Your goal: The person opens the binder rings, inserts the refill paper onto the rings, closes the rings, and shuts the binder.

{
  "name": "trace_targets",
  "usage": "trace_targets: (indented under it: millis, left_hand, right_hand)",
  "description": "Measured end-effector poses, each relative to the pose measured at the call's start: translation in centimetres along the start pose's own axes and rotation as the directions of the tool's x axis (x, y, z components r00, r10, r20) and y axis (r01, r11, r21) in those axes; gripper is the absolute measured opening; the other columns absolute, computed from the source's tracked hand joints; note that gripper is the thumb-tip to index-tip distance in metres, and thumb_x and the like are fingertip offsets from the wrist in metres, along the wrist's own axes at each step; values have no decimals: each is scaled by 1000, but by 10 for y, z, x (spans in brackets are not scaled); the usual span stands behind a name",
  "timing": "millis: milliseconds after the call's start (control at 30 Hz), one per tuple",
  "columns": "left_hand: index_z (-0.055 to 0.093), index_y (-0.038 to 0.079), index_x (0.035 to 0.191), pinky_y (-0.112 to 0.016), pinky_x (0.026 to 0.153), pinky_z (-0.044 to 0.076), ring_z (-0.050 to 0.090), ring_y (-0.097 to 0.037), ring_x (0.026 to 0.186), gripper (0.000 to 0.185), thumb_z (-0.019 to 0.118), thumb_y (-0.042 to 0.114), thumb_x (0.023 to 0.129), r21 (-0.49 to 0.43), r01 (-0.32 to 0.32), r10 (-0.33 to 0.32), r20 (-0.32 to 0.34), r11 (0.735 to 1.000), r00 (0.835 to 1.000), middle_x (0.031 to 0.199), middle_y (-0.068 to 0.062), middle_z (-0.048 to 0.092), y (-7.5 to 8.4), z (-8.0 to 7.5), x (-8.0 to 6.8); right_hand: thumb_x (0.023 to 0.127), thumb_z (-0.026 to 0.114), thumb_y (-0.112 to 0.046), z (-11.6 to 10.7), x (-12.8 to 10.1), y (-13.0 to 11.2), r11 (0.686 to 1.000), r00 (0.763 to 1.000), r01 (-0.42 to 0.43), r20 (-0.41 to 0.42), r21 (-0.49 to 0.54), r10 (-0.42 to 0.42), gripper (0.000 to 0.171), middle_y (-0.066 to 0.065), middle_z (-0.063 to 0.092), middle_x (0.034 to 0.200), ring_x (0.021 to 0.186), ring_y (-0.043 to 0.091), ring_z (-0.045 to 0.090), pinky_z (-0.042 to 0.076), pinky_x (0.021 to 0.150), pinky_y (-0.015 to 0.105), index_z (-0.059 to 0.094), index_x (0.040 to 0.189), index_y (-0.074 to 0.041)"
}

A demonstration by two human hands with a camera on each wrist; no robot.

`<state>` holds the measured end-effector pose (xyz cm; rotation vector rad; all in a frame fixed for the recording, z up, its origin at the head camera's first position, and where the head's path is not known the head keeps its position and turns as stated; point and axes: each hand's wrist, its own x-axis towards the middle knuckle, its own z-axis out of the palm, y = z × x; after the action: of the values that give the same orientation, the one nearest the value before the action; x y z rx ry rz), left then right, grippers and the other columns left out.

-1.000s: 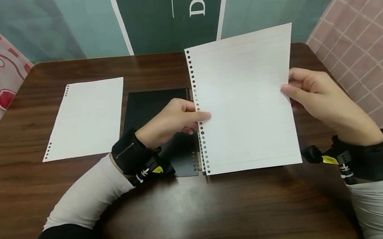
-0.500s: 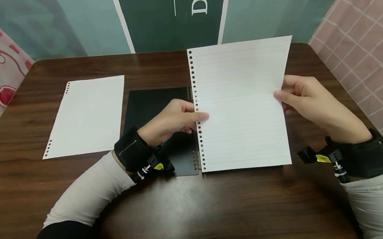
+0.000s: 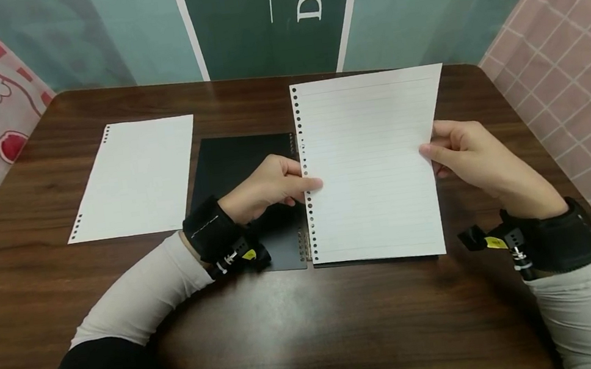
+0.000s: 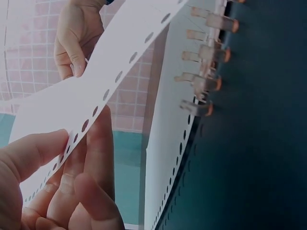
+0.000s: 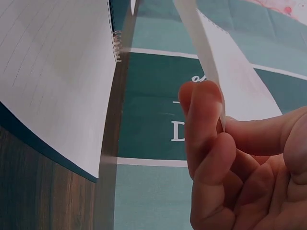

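Note:
A lined loose-leaf sheet (image 3: 372, 175) with a row of punched holes down its left edge is held above the right half of an open dark ring binder (image 3: 240, 166). My left hand (image 3: 270, 187) pinches the punched edge between thumb and fingers. At the opposite edge, my right hand (image 3: 468, 148) pinches the sheet about midway up. In the left wrist view the binder's rings (image 4: 206, 81) stand open, apart from the sheet's holes. Lined paper (image 5: 57, 72) lies in the binder below, seen from the right wrist.
Another punched sheet (image 3: 131, 180) lies flat on the brown wooden table (image 3: 270, 341), left of the binder. A green printed cloth (image 3: 264, 22) hangs behind the table, with a pink tiled surface (image 3: 582, 81) at the right.
The held sheet has come down and its top edge has tilted lower. My right hand has moved left and slightly downward with it, while my left hand keeps its pinch almost in place.

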<state>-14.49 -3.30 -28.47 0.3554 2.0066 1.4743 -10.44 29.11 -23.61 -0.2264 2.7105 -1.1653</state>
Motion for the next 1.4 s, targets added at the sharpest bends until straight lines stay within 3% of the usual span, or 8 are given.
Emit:
trace_targets:
  millis: [400, 767, 1167, 1400]
  left_hand:
    - [73, 4, 105, -26, 67, 51, 70, -12, 73, 19, 68, 18, 94, 11, 8, -8, -13, 1000, 1000, 87, -3, 75, -4, 2, 4]
    - [72, 5, 99, -27, 68, 51, 71, -15, 76, 14, 67, 17, 94, 3, -2, 2, -12, 1000, 1000, 88, -3, 74, -4, 2, 4]
    - [71, 3, 103, -25, 67, 50, 71, -14, 76, 16, 66, 15, 95, -8, 6, -6, -2, 1000, 1000, 84, -1, 74, -6, 2, 5]
    - [71, 4, 99, -27, 69, 51, 73, -14, 80, 14, 65, 17, 96, 13, 6, -6, -11, 1000, 1000, 95, -6, 75, -6, 0, 7]
  right_hand:
    - [104, 49, -9, 1, 4, 6, 1000, 1000, 9, 5, 0, -9, 29, -12, 65, 74, 63, 9, 54, 49, 59, 23, 53, 126, 9]
    - [104, 49, -9, 0, 4, 5, 1000, 1000, 6, 4, 14, -6, 35, -19, 67, 81, 65, 6, 57, 50, 61, 22, 49, 133, 10]
    - [104, 49, -9, 1, 4, 5, 1000, 1000, 7, 0, -10, -7, 32, -14, 66, 77, 64, 9, 55, 49, 61, 22, 51, 130, 10]
    - [104, 48, -9, 2, 4, 5, 1000, 1000, -5, 5, -26, 5, 30, -7, 62, 70, 63, 12, 53, 48, 61, 23, 52, 128, 8]
